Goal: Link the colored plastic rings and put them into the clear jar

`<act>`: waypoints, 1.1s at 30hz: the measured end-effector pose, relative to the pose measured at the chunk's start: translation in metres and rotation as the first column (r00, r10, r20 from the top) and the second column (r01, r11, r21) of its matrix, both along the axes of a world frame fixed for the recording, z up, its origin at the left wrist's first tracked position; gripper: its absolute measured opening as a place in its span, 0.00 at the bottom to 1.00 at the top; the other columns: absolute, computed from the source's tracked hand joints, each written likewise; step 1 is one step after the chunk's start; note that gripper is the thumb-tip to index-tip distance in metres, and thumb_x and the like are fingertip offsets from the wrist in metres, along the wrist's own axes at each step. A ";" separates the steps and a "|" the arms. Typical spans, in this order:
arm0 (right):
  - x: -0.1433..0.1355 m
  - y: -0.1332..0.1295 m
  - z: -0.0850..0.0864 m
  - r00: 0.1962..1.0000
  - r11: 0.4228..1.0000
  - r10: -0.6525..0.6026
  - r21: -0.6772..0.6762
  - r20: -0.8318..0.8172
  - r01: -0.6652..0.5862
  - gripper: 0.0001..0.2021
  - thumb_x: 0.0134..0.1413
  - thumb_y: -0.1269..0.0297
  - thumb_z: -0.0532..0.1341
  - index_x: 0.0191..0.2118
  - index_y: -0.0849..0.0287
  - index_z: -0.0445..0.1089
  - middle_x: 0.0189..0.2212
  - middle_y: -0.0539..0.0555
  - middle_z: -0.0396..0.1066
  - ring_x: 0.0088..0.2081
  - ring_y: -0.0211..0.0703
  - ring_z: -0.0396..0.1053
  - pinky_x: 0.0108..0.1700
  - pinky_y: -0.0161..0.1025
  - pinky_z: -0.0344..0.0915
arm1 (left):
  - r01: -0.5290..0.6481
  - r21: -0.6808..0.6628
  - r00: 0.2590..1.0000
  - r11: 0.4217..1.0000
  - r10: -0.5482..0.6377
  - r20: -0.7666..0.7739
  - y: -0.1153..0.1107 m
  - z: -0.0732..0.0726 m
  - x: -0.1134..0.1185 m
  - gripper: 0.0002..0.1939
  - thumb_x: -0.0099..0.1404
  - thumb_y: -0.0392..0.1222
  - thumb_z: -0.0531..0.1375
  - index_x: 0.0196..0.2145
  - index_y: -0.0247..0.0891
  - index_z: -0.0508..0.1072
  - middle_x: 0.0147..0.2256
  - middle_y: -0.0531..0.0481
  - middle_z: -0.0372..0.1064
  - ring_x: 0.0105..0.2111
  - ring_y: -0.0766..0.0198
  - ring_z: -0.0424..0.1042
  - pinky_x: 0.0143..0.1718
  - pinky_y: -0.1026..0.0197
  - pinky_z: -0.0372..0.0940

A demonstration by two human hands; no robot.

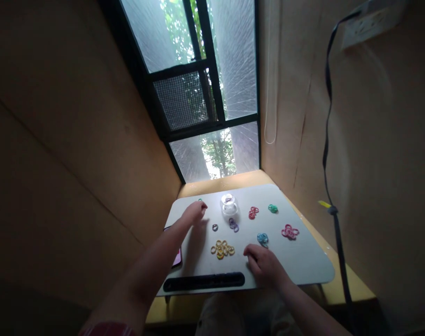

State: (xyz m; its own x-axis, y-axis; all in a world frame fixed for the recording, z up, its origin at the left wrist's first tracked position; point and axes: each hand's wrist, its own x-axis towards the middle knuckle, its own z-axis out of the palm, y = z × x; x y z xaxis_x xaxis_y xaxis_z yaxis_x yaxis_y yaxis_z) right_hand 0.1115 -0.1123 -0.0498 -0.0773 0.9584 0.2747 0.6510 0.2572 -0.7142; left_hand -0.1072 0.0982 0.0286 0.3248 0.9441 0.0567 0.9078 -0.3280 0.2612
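My left hand (194, 211) reaches to the far left of the white table (303, 261), fingers pinched together beside a small green ring (200, 200); what they hold, if anything, is too small to tell. My right hand (263, 263) rests near the front edge with its fingers curled, close to blue rings (263, 239) and yellow rings (220, 249). Behind them are purple rings (233, 225), a dark ring (215, 227), red rings (253, 213), green rings (273, 208) and pink rings (289, 232). A clear round container (229, 205) stands at the back middle.
A black strip (204, 282) runs along the table's front edge. A phone (177, 258) lies at the left edge, partly behind my left forearm. Walls rise on both sides, with a window (215, 154) behind. A dark cord (327, 140) hangs at the right.
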 end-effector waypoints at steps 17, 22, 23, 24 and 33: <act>0.002 -0.001 -0.005 0.998 0.997 0.024 0.073 -0.059 -0.020 0.10 0.59 0.59 0.52 0.39 0.56 0.67 0.27 0.50 0.70 0.30 0.41 0.68 0.33 0.36 0.61 | 0.240 -0.024 0.806 0.970 -0.186 0.561 -0.179 -0.046 0.054 0.06 0.59 0.40 0.58 0.34 0.37 0.73 0.30 0.51 0.72 0.31 0.65 0.69 0.32 0.64 0.63; 0.004 -0.001 -0.007 0.997 0.995 0.060 0.084 -0.057 -0.055 0.08 0.58 0.59 0.53 0.34 0.55 0.67 0.27 0.50 0.70 0.28 0.41 0.67 0.32 0.36 0.60 | 0.160 -0.011 0.765 0.987 -0.117 0.633 -0.185 -0.057 0.057 0.06 0.59 0.40 0.59 0.34 0.36 0.74 0.30 0.51 0.71 0.31 0.65 0.69 0.32 0.64 0.62; 0.004 -0.001 -0.007 0.997 0.995 0.063 0.083 -0.052 -0.058 0.08 0.57 0.60 0.54 0.34 0.55 0.67 0.26 0.50 0.70 0.28 0.41 0.67 0.32 0.36 0.59 | 0.150 -0.006 0.762 0.989 -0.112 0.637 -0.186 -0.058 0.057 0.06 0.58 0.39 0.59 0.34 0.36 0.74 0.30 0.51 0.71 0.31 0.66 0.68 0.32 0.64 0.62; 0.004 -0.001 -0.007 0.997 0.995 0.066 0.082 -0.046 -0.062 0.07 0.57 0.60 0.55 0.34 0.55 0.66 0.26 0.49 0.69 0.28 0.41 0.66 0.31 0.35 0.59 | 0.144 -0.001 0.760 0.990 -0.110 0.640 -0.187 -0.058 0.057 0.06 0.58 0.38 0.59 0.34 0.36 0.74 0.29 0.51 0.71 0.30 0.66 0.68 0.33 0.64 0.62; 0.002 0.002 -0.010 0.999 0.997 0.031 0.072 0.027 -0.033 0.06 0.56 0.62 0.54 0.29 0.55 0.63 0.23 0.48 0.66 0.26 0.39 0.64 0.29 0.35 0.55 | 0.107 -0.035 0.716 0.994 -0.052 0.696 -0.186 -0.071 0.058 0.08 0.58 0.41 0.59 0.35 0.36 0.74 0.28 0.51 0.71 0.28 0.66 0.68 0.31 0.64 0.62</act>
State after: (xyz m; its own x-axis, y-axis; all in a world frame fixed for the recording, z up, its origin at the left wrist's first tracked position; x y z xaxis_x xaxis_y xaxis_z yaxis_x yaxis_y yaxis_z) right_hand 0.1136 -0.1106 -0.0601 -0.1152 0.9329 0.3412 0.6595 0.3286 -0.6761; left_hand -0.0491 -0.0882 -0.0421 0.2943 0.9267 0.2337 0.4354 -0.3477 0.8304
